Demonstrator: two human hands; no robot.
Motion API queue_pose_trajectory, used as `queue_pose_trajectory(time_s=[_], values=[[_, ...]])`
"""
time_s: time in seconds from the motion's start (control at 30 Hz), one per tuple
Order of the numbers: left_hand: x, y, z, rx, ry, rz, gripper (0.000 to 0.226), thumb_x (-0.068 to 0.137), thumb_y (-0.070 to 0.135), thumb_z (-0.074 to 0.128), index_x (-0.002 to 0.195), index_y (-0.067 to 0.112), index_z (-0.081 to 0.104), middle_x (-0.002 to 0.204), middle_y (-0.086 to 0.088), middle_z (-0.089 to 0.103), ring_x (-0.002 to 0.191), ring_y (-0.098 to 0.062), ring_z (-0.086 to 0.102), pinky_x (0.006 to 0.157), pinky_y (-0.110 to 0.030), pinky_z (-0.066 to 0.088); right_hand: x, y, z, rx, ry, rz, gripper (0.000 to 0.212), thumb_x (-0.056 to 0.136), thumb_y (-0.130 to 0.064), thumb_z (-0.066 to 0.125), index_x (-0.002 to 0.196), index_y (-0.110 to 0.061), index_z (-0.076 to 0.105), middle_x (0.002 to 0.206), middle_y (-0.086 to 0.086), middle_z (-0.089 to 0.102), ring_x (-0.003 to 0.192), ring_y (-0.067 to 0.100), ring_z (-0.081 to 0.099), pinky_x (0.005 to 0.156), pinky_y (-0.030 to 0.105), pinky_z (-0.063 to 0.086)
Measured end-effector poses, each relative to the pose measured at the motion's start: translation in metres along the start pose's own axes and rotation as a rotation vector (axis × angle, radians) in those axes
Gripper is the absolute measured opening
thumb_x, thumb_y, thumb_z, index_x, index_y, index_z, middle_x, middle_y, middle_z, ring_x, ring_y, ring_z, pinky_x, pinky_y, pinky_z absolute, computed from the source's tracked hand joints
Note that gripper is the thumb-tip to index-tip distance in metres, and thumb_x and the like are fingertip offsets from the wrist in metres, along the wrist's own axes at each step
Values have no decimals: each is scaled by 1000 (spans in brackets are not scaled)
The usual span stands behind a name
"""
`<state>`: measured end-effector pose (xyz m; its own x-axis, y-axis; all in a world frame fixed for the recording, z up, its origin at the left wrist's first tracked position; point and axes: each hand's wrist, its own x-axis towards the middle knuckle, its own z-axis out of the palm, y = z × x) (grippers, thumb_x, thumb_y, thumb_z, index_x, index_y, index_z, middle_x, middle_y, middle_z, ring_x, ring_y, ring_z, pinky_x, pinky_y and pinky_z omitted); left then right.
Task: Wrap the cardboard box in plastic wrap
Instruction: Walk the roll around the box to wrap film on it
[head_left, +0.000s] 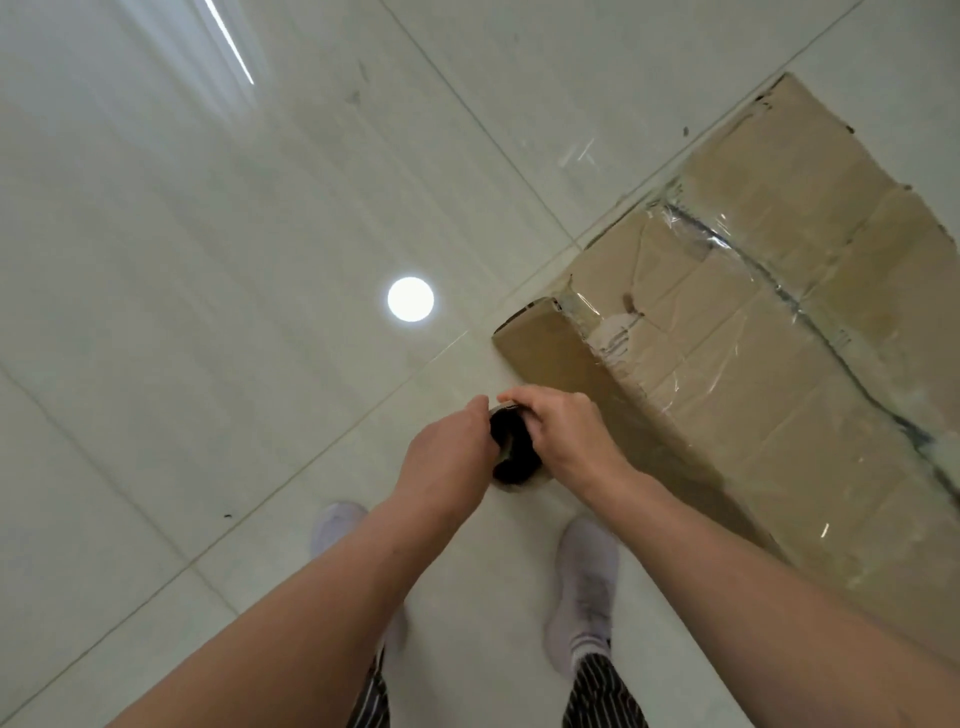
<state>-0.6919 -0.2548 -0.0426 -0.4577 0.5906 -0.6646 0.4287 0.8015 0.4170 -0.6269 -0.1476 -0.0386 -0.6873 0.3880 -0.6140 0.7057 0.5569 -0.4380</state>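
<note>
Both hands on the plastic wrap roll, held end-on to the camera above the tile floor, dark core hole showing. Right hand: fingers curled together over the far rim, gripping it. Left hand: against the roll's left side, thumb up at the rim; other fingers hidden behind the hand, can't tell how they lie. Cardboard box lies on the floor at right, just beyond the right hand, apart from the roll. Clear film wrinkled across its near half, far end bare cardboard. Round light reflection on the tile left of the box. Pale shoes and striped trousers at the near edge.
</note>
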Motion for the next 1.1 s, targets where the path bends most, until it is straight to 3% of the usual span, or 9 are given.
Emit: queue_pose_trajectory(time_s=[0.13,0.27,0.37,0.5,0.63,0.83,0.97,1.1], values=[[1,0,1,37,-31,51,25,95,15,38,118,10,45,101,-12,65,89,-33,59,67,-35,39,-8,6,5,150,47,168,35,91,-8,52,124,-17,62,127,4,62,119,21,54,96,20,34],[-4,5,1,33,-32,62,20,93,12,38,112,11,46,98,-12,65,86,-32,58,65,-35,39,-13,14,8,212,3,340,38,94,-24,51,131,-26,54,131,6,58,121,25,52,98,30,40],[-7,8,4,67,-13,88,38,94,11,38,132,15,37,109,-12,63,95,-32,58,73,-37,43,-16,19,12,196,-34,346,35,93,-24,50,127,-26,56,125,6,61,117,27,54,97,33,44],[-11,13,5,157,-2,177,48,93,10,39,140,19,29,126,-7,54,102,-31,58,81,-40,48,-27,26,18,174,-56,307,21,90,-22,49,109,-25,57,105,8,65,100,30,59,83,37,51],[-10,17,3,262,-23,244,56,92,10,41,144,21,24,134,-3,48,103,-29,59,80,-38,49,-36,27,21,132,-22,328,27,92,-17,44,118,-18,51,110,13,63,102,33,57,85,38,50],[1,21,-2,412,-96,338,47,92,11,42,137,16,30,114,-8,62,94,-31,61,72,-36,45,-33,20,24,162,12,492,20,88,-9,43,102,-10,58,103,11,64,87,27,55,67,30,39],[13,14,-18,387,-93,354,32,91,9,41,123,12,39,99,-12,65,85,-34,60,62,-35,37,-19,0,14,168,121,515,29,85,-4,41,104,-12,62,103,14,65,94,33,59,69,31,43],[27,6,-43,262,-71,329,20,91,8,40,111,11,38,91,-11,64,70,-28,48,58,-33,32,-1,-24,-7,131,169,463,41,86,0,38,118,-16,59,110,16,63,103,37,58,82,38,50]])
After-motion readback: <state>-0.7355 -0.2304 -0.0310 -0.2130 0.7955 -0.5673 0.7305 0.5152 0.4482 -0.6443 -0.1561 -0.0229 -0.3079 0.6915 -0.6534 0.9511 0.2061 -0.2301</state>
